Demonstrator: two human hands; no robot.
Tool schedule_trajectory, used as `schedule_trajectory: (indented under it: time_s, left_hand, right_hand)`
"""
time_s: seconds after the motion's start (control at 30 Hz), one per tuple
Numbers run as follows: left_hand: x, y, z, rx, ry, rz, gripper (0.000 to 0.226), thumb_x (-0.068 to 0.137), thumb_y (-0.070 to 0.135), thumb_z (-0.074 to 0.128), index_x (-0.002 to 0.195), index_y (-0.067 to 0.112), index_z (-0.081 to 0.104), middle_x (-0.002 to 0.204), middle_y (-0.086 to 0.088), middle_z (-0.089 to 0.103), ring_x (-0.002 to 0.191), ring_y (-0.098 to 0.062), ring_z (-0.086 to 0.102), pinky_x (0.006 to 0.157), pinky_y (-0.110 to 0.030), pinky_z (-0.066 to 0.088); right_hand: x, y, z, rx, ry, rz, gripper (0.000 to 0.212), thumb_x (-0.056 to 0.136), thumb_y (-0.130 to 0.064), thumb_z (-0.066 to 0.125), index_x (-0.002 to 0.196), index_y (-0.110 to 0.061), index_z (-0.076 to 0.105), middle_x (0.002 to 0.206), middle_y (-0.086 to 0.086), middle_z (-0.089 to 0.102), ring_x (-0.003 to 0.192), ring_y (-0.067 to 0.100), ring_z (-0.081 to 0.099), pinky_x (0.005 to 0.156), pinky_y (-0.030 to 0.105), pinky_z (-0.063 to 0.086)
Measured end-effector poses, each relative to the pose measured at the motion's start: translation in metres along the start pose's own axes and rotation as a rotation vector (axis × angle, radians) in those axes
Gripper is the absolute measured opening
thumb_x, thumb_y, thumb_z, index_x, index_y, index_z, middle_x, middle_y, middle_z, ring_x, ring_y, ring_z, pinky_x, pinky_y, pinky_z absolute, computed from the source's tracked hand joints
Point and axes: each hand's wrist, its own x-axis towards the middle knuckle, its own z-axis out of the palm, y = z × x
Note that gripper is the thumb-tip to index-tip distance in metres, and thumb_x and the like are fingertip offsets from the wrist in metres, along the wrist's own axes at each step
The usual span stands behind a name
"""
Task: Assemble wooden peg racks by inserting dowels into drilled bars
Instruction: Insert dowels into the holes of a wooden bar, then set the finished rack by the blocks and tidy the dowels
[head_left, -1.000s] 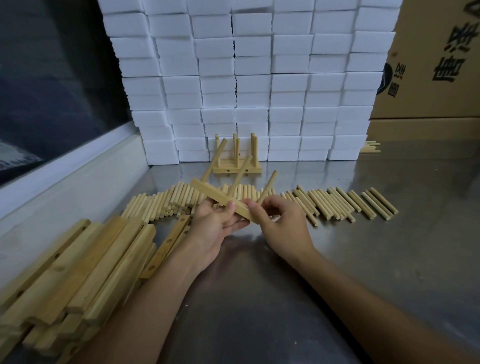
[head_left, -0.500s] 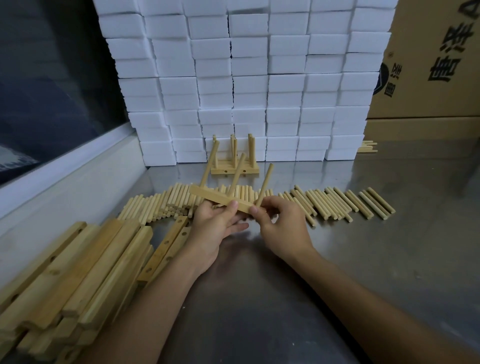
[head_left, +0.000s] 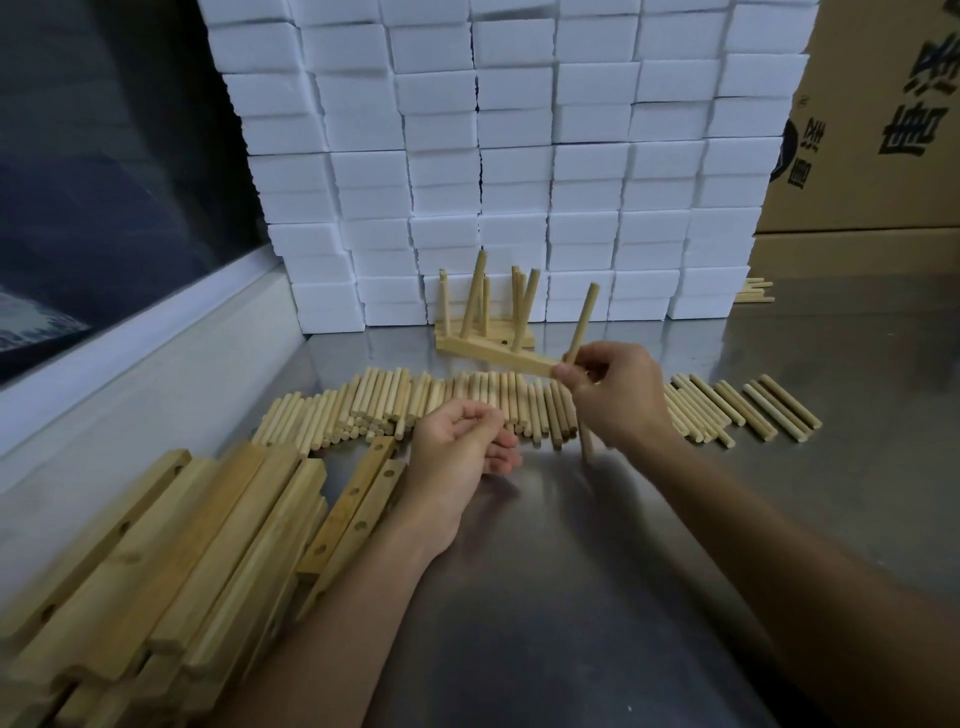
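From the head view, the right hand (head_left: 615, 395) pinches one end of a pale drilled wooden bar (head_left: 498, 354) with three upright dowels, raised above the row of loose round wooden dowels (head_left: 415, 402) on the steel table (head_left: 571, 597). The left hand (head_left: 460, 457) hovers loosely curled, holding nothing.

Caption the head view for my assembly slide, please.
Right hand lifts a three-dowel bar over loose dowels; left hand empty.

Steel table (head_left: 779, 493), white foam blocks (head_left: 514, 156), dark window (head_left: 104, 182).
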Motion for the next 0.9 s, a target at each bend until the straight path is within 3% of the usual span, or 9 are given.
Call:
schedule_trajectory:
  time_s: [0.17,0.27,0.37,0.53,0.6,0.7,0.9]
  left_hand:
    - [0.0,0.001,0.0,-0.026,0.007,-0.013,0.006,0.097,0.006,0.059,0.096,0.003,0.064,0.069,-0.01,0.07,0.061,-0.023,0.067,0.057,-0.026,0.055]
    - [0.001,0.003,0.0,-0.049,0.012,-0.029,0.007,0.097,0.005,0.057,0.095,0.003,0.063,0.067,-0.01,0.069,0.059,-0.023,0.066,0.055,-0.026,0.054]
    - [0.001,0.004,0.0,-0.053,0.012,-0.034,0.009,0.098,0.005,0.056,0.094,0.002,0.063,0.066,-0.011,0.068,0.058,-0.023,0.066,0.054,-0.026,0.053]
    - [0.0,0.005,-0.001,-0.047,0.011,-0.038,0.01,0.099,0.007,0.055,0.098,0.002,0.064,0.069,-0.011,0.069,0.06,-0.022,0.067,0.056,-0.027,0.054]
    - [0.001,0.004,-0.001,-0.045,0.015,-0.039,0.01,0.099,0.009,0.055,0.099,0.004,0.064,0.07,-0.009,0.07,0.061,-0.021,0.068,0.057,-0.026,0.055]
    - [0.001,0.002,-0.001,-0.048,0.013,-0.046,0.01,0.099,0.01,0.056,0.099,0.006,0.065,0.07,-0.008,0.071,0.062,-0.022,0.069,0.057,-0.026,0.055]
    - [0.003,-0.001,-0.002,-0.053,0.027,-0.051,0.01,0.098,0.011,0.056,0.097,0.008,0.066,0.071,-0.007,0.072,0.064,-0.023,0.07,0.057,-0.025,0.054]
  right_hand:
    - [0.047,-0.001,0.016,-0.072,-0.043,0.001,0.009,0.091,-0.023,0.07,0.094,-0.016,0.074,0.076,-0.01,0.063,0.066,0.01,0.06,0.065,0.027,0.054]
    - [0.068,0.004,0.03,-0.153,-0.067,-0.022,0.008,0.091,-0.021,0.071,0.085,-0.017,0.072,0.077,-0.005,0.065,0.062,0.0,0.053,0.054,0.014,0.038]
    - [0.082,0.01,0.045,-0.195,-0.127,-0.002,0.013,0.089,-0.02,0.073,0.077,-0.014,0.069,0.076,0.001,0.066,0.056,0.005,0.052,0.052,0.018,0.038]
    - [0.091,0.015,0.068,-0.28,-0.176,-0.005,0.013,0.084,-0.022,0.078,0.078,-0.013,0.071,0.064,-0.005,0.059,0.059,0.005,0.05,0.052,0.019,0.033]
    - [0.096,0.016,0.073,-0.304,-0.167,0.018,0.015,0.083,-0.022,0.079,0.079,-0.01,0.072,0.067,-0.002,0.063,0.062,0.009,0.057,0.055,0.022,0.041]
    - [0.1,0.018,0.079,-0.369,-0.157,0.033,0.016,0.084,-0.02,0.076,0.081,-0.005,0.07,0.078,0.009,0.069,0.074,0.023,0.066,0.069,0.036,0.058]
    - [0.106,0.014,0.088,-0.41,-0.126,0.034,0.014,0.084,-0.016,0.066,0.082,-0.004,0.061,0.084,0.014,0.065,0.079,0.03,0.064,0.071,0.039,0.058]
